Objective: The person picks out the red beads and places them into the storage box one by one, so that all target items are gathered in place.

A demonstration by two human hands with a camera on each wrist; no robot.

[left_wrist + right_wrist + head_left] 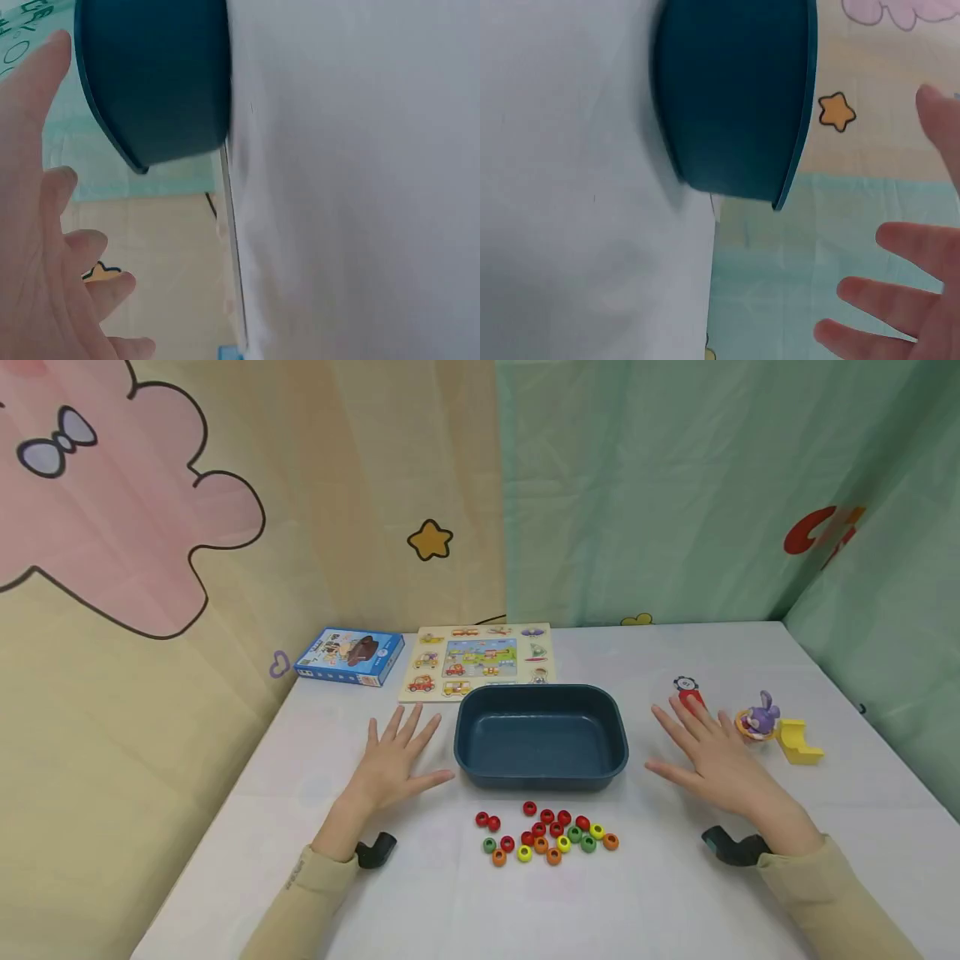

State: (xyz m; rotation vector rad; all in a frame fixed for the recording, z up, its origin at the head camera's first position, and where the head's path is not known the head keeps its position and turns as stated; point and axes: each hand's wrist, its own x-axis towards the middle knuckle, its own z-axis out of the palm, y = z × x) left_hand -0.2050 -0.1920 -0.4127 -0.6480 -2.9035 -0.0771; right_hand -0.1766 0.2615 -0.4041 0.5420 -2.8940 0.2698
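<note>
A dark blue rectangular basin (pixel 540 781) stands in the middle of the table, and nothing shows inside it. My left hand (pixel 390 767) is spread just left of the basin, fingers straight and holding nothing. In the left wrist view the left thumb (pixel 45 75) points toward the basin's side (pixel 157 82), apart from it. To the right, my right hand (pixel 716 764) is also spread with straight fingers and holds nothing. The right wrist view shows its fingers (pixel 889 300) apart from the basin wall (pixel 735 97). Several red, orange, yellow and green beads (pixel 552 830) lie scattered in front of the basin.
Behind the basin lies a wooden picture puzzle board (pixel 480 657), with a blue box (pixel 349 657) to its left. At right are a red toy with a round top (pixel 688 692), a purple rabbit toy (pixel 762 720) and a yellow curved piece (pixel 799 743). Printed curtains (pixel 645 485) hang behind.
</note>
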